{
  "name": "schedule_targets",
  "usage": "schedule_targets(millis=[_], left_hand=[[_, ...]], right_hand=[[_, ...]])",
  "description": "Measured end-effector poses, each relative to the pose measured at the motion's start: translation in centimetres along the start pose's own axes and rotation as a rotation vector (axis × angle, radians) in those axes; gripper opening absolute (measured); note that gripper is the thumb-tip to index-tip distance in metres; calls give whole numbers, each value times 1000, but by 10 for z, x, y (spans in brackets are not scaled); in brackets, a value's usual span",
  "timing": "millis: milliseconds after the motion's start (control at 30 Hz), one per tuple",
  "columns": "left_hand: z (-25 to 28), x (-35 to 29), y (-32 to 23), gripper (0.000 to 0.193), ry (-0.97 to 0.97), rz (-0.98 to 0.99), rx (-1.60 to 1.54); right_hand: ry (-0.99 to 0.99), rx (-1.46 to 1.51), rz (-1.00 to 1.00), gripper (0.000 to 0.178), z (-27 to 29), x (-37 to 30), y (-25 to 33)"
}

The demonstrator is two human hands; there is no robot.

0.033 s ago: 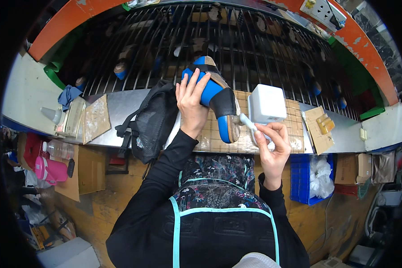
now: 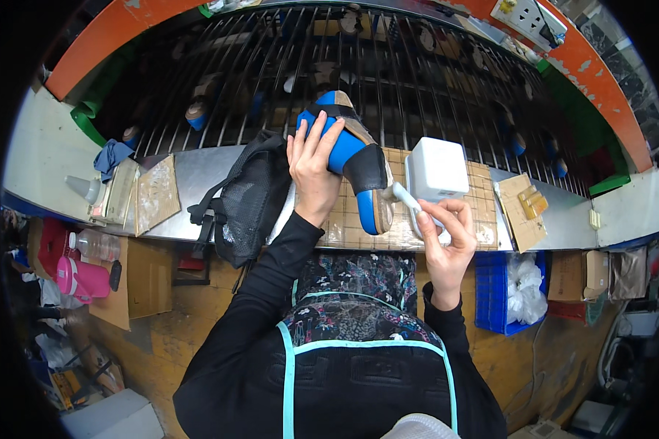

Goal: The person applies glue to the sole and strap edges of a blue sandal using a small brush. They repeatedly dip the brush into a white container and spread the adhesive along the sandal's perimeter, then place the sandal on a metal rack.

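Observation:
My left hand (image 2: 316, 172) is closed round a sandal on a blue shoe last (image 2: 349, 152), gripping it near the toe end. Black straps cross the last, and its pale underside faces right, tilted over the bench. In my right hand (image 2: 450, 238), a small brush with a pale handle (image 2: 405, 196) is pinched between thumb and fingers. The brush's tip meets or nearly meets the underside near the heel; the exact contact is too small to tell. Just beyond the right hand stands a white square-sided container (image 2: 438, 168), on a cardboard sheet (image 2: 344, 228) covered with clear tape.
A black mesh bag (image 2: 252, 197) lies left of the cardboard. Behind the bench runs a rack of metal rollers (image 2: 271, 80) with more blue lasts (image 2: 197, 117) on it. At right are a board with yellowish blocks (image 2: 532, 203) and, lower, a blue crate (image 2: 493, 300).
The brush in my right hand has shifted very slightly at the underside of the sandal. My left hand and the sandal are practically still.

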State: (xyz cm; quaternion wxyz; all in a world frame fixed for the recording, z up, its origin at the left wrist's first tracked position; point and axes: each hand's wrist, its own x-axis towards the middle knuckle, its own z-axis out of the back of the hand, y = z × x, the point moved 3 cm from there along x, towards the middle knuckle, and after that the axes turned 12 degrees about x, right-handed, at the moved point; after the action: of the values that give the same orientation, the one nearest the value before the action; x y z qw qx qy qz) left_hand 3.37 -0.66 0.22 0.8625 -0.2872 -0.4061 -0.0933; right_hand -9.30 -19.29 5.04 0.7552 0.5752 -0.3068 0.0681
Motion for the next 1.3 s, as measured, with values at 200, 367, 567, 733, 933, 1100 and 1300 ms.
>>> schedule_targets(millis=[200,367,567,733,933,1100,1300], left_hand=[[2,2,-3,59,-19,-28,40],[-3,9,0,62,28,-4,-1],[-2,10,-5,60,177,56,-95],[4,15,-12,47,282,51,-148],[7,17,-12,57,509,118,-342],[16,12,-11,67,646,96,-335],[20,1,-9,74,1029,241,-376]], right_hand=[[-61,-71,83,20,-1,-1,1],[0,175,17,18,-7,3,-6],[38,171,96,19,-10,13,-4],[63,161,182,19,-14,29,1],[103,161,258,21,-19,48,5],[143,171,320,21,-24,58,6],[192,214,309,20,-27,63,2]])
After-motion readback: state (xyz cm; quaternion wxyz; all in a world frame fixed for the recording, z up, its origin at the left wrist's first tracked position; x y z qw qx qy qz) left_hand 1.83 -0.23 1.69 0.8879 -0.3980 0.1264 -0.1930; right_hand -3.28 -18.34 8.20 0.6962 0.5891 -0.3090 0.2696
